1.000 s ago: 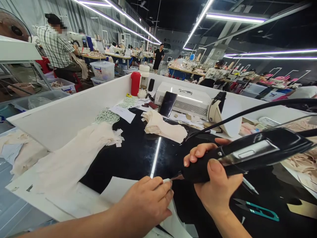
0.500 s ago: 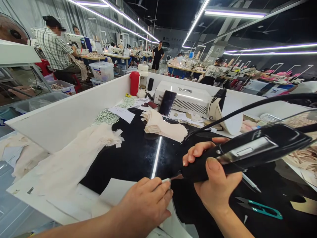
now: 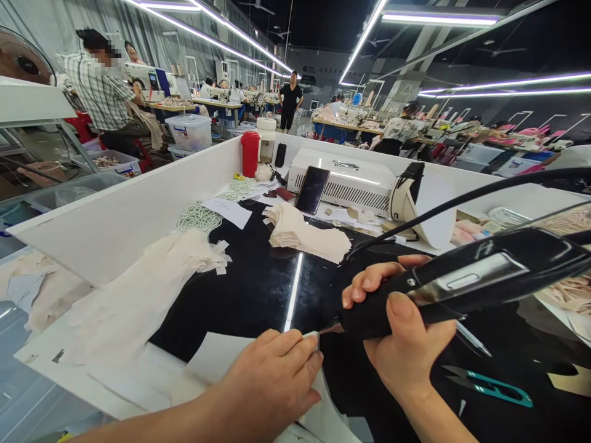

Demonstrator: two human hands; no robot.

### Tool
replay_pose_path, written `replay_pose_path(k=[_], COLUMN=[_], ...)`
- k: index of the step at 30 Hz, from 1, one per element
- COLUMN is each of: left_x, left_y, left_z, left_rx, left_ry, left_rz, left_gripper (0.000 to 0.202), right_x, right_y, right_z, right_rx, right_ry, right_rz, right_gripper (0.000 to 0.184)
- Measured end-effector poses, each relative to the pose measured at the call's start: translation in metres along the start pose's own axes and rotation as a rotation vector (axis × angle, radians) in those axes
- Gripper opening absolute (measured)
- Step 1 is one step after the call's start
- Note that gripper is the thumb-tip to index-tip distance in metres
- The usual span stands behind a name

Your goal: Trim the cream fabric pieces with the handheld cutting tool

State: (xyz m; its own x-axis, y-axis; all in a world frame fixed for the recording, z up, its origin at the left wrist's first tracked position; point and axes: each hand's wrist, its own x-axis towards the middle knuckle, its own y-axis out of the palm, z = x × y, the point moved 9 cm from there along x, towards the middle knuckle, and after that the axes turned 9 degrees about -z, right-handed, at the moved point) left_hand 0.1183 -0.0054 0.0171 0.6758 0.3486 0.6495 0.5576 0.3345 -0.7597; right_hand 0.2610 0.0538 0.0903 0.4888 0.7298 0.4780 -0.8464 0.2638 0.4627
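Observation:
My right hand [image 3: 401, 338] is wrapped round the black handle of a corded hand tool [image 3: 462, 283], whose thin metal tip [image 3: 325, 330] points left. My left hand [image 3: 272, 381] rests knuckles-up on the glossy black table [image 3: 258, 289], fingers pinched on a small white piece [image 3: 310, 336] right at the tool's tip. White sheets of paper or fabric [image 3: 212, 357] lie under and beside the left hand. The tool's black cable [image 3: 462, 200] arcs up to the right.
Cream fabric pieces [image 3: 138, 295] lie at the left, a stack of them [image 3: 305, 234] at centre. Teal thread snips [image 3: 489, 384] lie at the right. Behind are a white machine [image 3: 351, 184], a phone [image 3: 313, 191], a red bottle [image 3: 250, 154] and white partition walls [image 3: 115, 215]. People work at distant tables.
Almost nothing has moved: both hands keep their grip and place, with the tool tip staying at the white piece. The view has shifted very slightly.

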Motion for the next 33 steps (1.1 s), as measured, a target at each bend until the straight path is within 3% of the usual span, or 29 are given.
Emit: replay_pose_path(k=[25, 33], left_x=[0.0005, 0.0003], left_y=[-0.0029, -0.0033], left_z=[-0.0011, -0.0047], left_rx=[0.022, 0.080], left_ry=[0.005, 0.045], left_rz=[-0.037, 0.022], left_gripper=[0.034, 0.037], right_x=[-0.0008, -0.0001], right_y=[0.0020, 0.0022], right_z=[0.0004, 0.0010], right_rx=[0.002, -0.017], right_ry=[-0.011, -0.011], right_rz=[-0.014, -0.029], right_gripper=[0.036, 0.035])
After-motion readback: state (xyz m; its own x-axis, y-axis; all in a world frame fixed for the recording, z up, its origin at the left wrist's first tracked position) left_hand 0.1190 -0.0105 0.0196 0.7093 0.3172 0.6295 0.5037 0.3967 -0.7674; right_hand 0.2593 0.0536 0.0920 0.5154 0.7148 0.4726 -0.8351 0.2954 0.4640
